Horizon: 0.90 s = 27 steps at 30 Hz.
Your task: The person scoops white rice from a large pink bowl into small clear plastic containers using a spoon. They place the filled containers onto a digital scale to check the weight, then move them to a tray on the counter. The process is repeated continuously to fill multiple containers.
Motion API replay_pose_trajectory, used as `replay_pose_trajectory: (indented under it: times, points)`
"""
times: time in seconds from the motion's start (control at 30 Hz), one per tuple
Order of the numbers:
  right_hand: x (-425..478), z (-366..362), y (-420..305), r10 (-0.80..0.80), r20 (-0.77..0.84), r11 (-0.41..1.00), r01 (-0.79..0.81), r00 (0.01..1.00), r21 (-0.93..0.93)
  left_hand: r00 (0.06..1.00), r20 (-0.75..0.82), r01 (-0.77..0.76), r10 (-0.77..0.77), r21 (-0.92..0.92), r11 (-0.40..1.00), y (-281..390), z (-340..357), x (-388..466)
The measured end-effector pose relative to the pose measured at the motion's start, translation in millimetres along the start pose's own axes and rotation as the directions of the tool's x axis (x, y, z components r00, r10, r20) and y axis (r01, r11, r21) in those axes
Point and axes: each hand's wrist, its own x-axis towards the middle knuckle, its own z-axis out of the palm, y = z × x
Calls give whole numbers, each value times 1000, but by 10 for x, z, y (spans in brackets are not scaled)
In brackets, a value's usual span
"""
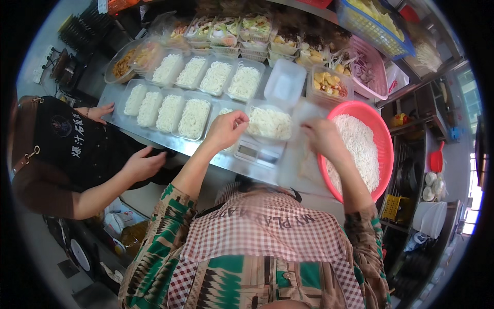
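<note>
A clear plastic container of white noodles (270, 123) sits at the back of a digital kitchen scale (257, 153) before me. My left hand (227, 130) is at the container's left side, thumb and fingertips close together; whether they pinch anything is unclear. Partly hidden behind that hand is another noodle container (225, 111). My right hand (323, 135), blurred, is between the weighed container and a red plastic basket (387, 154), its forearm crossing the basket's rim. Loose white noodles (357, 150) fill much of the basket. An empty plastic container (285, 82) lies behind the scale.
Two rows of noodle-filled containers (195, 119) cover the steel table's (154, 133) left half. Stacked vegetable containers (254, 29) line the back. A pink basket of sliced onion (364, 73) stands back right. At left, a co-worker's hand (144, 164) hangs near the table edge.
</note>
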Motion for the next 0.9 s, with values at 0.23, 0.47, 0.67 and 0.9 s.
replay_pose_trajectory:
  times: [0.23,0.47,0.67,0.9]
  points:
    - [496,429,-255,1,-109,992,13,994,126,998,0,56,-56,-119,991,-7,-55,-115]
    - [-385,-323,1647,584,-265,763,-630,767,-144,997,52,63,-52,-247,967,-74,82,-120]
    - [-1150,-614,1357,460,-54,865,-462,886,-195,988,144,-20,61,-271,962,313,443,-20]
    - [-1285,-2255,524,300,-320,953,-272,899,130,962,255,-47,101,-209,977,818,752,62]
